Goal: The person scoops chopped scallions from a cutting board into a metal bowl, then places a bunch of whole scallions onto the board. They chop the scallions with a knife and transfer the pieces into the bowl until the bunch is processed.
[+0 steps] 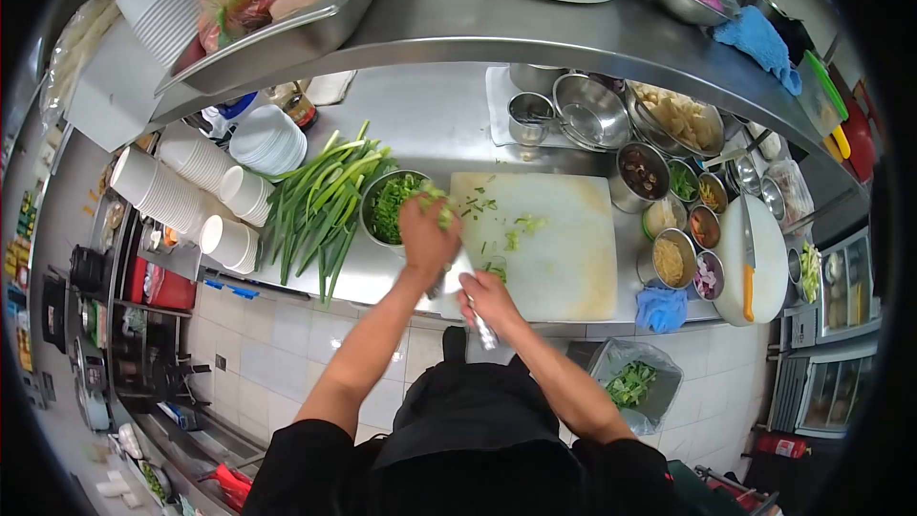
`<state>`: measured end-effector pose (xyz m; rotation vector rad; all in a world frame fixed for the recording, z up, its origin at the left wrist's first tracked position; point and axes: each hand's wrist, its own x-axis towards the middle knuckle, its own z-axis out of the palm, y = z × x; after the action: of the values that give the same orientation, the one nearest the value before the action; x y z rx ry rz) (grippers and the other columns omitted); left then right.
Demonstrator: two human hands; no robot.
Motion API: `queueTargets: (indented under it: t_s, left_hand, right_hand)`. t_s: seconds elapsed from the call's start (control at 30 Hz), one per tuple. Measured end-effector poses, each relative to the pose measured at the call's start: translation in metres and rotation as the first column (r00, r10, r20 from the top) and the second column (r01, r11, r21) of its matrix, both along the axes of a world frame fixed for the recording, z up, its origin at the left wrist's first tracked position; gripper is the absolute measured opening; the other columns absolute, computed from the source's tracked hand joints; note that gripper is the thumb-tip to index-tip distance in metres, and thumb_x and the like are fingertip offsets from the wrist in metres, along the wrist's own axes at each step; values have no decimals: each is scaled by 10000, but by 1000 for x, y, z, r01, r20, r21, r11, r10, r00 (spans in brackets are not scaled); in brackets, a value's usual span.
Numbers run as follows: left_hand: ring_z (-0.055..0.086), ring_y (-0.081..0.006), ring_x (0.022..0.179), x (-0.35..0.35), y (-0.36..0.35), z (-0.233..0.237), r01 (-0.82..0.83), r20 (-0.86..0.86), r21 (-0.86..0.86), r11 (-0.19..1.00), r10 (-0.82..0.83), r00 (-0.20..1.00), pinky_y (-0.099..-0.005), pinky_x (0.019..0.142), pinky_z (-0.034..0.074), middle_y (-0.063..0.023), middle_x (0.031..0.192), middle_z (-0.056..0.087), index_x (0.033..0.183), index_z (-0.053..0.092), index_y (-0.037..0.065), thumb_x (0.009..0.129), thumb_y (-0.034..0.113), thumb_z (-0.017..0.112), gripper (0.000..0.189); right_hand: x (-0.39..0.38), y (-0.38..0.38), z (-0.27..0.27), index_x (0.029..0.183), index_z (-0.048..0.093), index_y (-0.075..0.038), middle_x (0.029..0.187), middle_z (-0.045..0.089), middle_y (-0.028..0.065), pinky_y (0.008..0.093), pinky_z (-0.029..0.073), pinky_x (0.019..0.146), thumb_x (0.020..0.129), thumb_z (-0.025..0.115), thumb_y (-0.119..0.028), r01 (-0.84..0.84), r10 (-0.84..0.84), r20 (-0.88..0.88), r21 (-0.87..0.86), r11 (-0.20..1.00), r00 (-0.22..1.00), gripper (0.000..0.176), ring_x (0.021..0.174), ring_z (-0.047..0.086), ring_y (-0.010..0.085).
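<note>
My left hand (427,232) is closed around chopped pale green pieces (437,203) at the right rim of a metal pot. Chopped greens (390,208) fill the pot (368,227). In my right hand (487,298) is the metal handle of a knife (484,330), its blade pointing up and left beneath my left hand. Scattered green bits (512,240) lie on the white cutting board (573,258), just right of my hands. Whole green onions (323,201) are spread to the left of the pot.
Stacked white cups (153,186) stand at the far left. Metal containers of ingredients (669,263) line the board's right side, near a round white board (735,258) with an orange-handled knife (750,277). A steel shelf (430,24) crosses above. A lined bin (659,358) sits below.
</note>
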<state>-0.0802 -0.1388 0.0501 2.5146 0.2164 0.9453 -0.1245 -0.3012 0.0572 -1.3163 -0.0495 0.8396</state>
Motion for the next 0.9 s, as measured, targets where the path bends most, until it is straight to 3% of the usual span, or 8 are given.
queueTargets:
  t_s: [0.27,0.37,0.43,0.5,0.57,0.67,0.77,0.9]
  left_hand:
    - [500,-373,1160,33,96,-32,-52,-269,183,982,101,958,-588,1041,269,-197,1157,596,1113,683,89,764,362,738,446]
    - [476,-377,1220,19,73,-11,-82,-187,226,971,125,974,-599,1089,208,-218,1212,582,1152,672,90,771,387,741,488]
    - [430,-394,1276,15,59,-6,-52,-207,208,977,96,974,-568,1113,222,-234,1283,539,1179,659,91,806,353,723,461]
    - [392,-431,1294,18,46,-27,237,-14,-131,963,-241,970,-544,1092,290,-230,1370,472,1200,640,70,833,330,706,455]
    - [340,-505,1296,16,13,-50,421,-110,-530,737,-551,827,-564,1089,287,-282,1441,357,1251,593,26,870,320,657,486]
    - [336,-510,1299,28,-32,-76,253,-259,-118,960,-276,926,-575,1097,269,-321,1416,361,1281,554,-10,884,312,633,517]
    - [339,-509,1294,46,-41,-110,50,-304,88,995,-21,953,-572,1100,269,-341,1405,357,1316,518,-17,887,323,623,557]
    - [330,-508,1299,20,-60,-102,291,-255,-105,951,-308,917,-564,1103,268,-328,1410,360,1319,501,-34,869,363,649,618]
  right_hand:
    - [10,-46,24,880,500,-23,661,488,36,290,410,395,978,525,-201,-106,100,-143,-35,994,985,205,474,472,119]
    - [29,-106,19,829,554,-6,619,567,71,355,456,468,961,553,-227,-34,143,242,-403,915,960,258,498,536,167]
    - [60,-138,-13,792,584,0,627,627,164,440,494,580,934,565,-224,177,251,627,-538,824,738,266,567,628,299]
    - [97,-147,-4,806,583,-13,682,628,225,515,505,635,907,563,-184,394,495,710,-696,600,501,200,674,624,433]
    - [142,-148,-21,823,585,-18,698,638,220,519,512,634,904,542,-157,451,566,725,-688,568,393,166,666,629,425]
    - [194,-135,-37,825,590,-23,739,655,203,502,520,602,886,534,-130,472,682,688,-701,535,249,136,654,644,395]
    - [215,-109,-49,842,593,-23,767,661,175,471,530,581,870,529,-112,449,797,599,-736,507,81,114,647,661,348]
    - [187,-102,-52,858,587,-33,737,638,142,440,539,578,862,531,-118,329,833,549,-775,540,-73,102,622,659,311]
